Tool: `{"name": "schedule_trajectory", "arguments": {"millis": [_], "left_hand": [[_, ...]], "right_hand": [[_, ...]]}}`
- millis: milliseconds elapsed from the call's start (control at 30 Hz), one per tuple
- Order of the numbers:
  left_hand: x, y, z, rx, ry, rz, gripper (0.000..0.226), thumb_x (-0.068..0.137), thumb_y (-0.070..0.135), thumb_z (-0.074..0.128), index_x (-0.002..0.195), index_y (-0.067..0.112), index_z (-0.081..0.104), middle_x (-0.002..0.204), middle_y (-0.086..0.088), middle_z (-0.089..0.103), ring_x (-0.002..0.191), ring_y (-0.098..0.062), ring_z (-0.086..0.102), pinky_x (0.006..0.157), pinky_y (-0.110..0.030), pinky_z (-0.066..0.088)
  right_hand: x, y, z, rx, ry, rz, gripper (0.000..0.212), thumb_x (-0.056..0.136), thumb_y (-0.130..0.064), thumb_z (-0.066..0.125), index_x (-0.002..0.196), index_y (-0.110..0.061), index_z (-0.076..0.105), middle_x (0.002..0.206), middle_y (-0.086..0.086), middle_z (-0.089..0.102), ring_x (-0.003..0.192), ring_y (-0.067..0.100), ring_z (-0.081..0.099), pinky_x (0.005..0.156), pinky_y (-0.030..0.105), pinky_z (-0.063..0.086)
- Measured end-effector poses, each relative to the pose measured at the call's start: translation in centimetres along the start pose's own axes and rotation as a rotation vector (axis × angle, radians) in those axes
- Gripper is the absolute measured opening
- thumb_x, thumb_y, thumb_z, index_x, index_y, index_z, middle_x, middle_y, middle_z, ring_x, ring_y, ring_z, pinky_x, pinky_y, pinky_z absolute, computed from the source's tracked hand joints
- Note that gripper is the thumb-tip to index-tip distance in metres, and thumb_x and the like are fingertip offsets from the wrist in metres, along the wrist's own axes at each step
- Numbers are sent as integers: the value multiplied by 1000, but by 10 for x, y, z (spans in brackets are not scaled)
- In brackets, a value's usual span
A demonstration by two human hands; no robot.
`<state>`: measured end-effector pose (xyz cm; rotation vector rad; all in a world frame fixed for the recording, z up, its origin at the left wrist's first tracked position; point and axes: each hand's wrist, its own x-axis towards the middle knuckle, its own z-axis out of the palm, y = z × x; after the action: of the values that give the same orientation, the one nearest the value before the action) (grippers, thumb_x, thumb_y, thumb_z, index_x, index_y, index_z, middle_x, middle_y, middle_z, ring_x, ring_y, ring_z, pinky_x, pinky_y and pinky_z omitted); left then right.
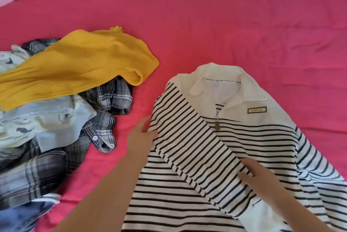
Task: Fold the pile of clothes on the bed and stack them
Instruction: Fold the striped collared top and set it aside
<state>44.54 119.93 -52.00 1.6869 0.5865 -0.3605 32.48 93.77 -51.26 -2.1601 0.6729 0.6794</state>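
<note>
The left hand (142, 135) pinches the folded side edge of the black-and-white striped knit sweater (244, 138) with its cream zip collar. The right hand (258, 177) lies flat, fingers fairly straight, on the striped sleeve (197, 147) laid diagonally across the chest. The sleeve wants smoothing flat and the side fold kept straight before the other side comes in. The sweater lies under both hands on the pink bedsheet (187, 15); the unfolded pile (56, 119), topped by a yellow ribbed knit (75, 68), sits left.

chest patch (256, 110) on striped sweater (244, 138), lettering too blurred to read, neck tape (218, 80) print illegible
</note>
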Motion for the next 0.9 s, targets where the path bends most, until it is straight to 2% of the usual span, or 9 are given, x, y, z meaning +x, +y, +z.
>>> {"name": "schedule_trajectory", "arguments": {"millis": [67, 100, 267, 367, 467, 567, 667, 800, 900], "left_hand": [[4, 6, -6, 66, 124, 88, 49, 84, -3, 51, 122, 27, 59, 87, 8, 65, 48, 2, 53, 46, -15, 46], [7, 7, -11, 107, 182, 129, 46, 85, -2, 50, 119, 26, 62, 88, 8, 65, 50, 1, 54, 47, -17, 45], [5, 1, -13, 777, 225, 391, 52, 85, 21, 61, 135, 16, 45, 137, -12, 46, 122, -33, 45, 97, -47, 41], [-13, -15, 9, 1119, -19, 763, 51, 89, 39, 47, 136, 20, 45, 143, -11, 43, 129, -36, 43, 99, -54, 39], [-16, -41, 16, 1526, -323, 704, 82, 76, 66, 9, 148, 28, 17, 155, -8, 16, 142, -36, 19, 112, -52, 15], [-7, -51, 10, 1566, -339, 540, 86, 72, 74, -4, 145, 30, -18, 155, -4, -19, 144, -28, -15, 115, -46, -6], [-25, -45, 21, 1506, -286, 668, 76, 85, 65, 18, 149, 24, 15, 156, -14, 12, 142, -36, 17, 114, -52, 11], [-41, -47, 35, 1583, -435, 615, 76, 86, 68, 14, 148, 31, -10, 154, -5, -21, 144, -29, -15, 113, -48, -11], [-56, -25, 57, 1446, -367, 736, 75, 90, 52, 45, 150, 25, 8, 158, -10, 0, 145, -31, 2, 115, -50, 6]], "right_hand": [[-1, 1, 3, 38, 25, -13, 25, 89, -17, 57, 106, -35, 56, 97, -20, 60, 93, 3, 57, 72, 18, 39], [-1, 1, 5, 21, 43, -24, 24, 89, -18, 58, 107, -34, 57, 93, -19, 61, 88, 1, 57, 68, 14, 39], [-8, -1, 27, -185, 355, -148, 32, 89, -18, 58, 120, -22, 57, 105, -8, 56, 95, 10, 54, 83, 19, 42], [-23, 5, 46, -323, 538, -354, 37, 88, -35, 54, 121, -20, 60, 115, 1, 61, 107, 23, 58, 90, 37, 49], [-35, 29, 68, -561, 438, -343, 52, 93, -58, 22, 135, -36, 43, 132, 0, 56, 123, 27, 48, 102, 44, 39], [-42, 57, 75, -669, 379, -337, 57, 93, -60, 9, 146, -39, 16, 139, 0, 49, 129, 25, 33, 109, 39, 13], [-47, 68, 77, -656, 392, -303, 55, 95, -56, 9, 147, -37, 12, 142, 3, 44, 130, 25, 32, 110, 36, 7], [-48, 62, 68, -690, 323, -248, 57, 95, -53, 1, 148, -34, 15, 133, -1, 56, 122, 25, 52, 100, 38, 42], [-56, 48, 35, -606, 416, -373, 52, 97, -50, 8, 137, -34, 37, 130, -1, 58, 115, 21, 59, 86, 33, 52]]}}
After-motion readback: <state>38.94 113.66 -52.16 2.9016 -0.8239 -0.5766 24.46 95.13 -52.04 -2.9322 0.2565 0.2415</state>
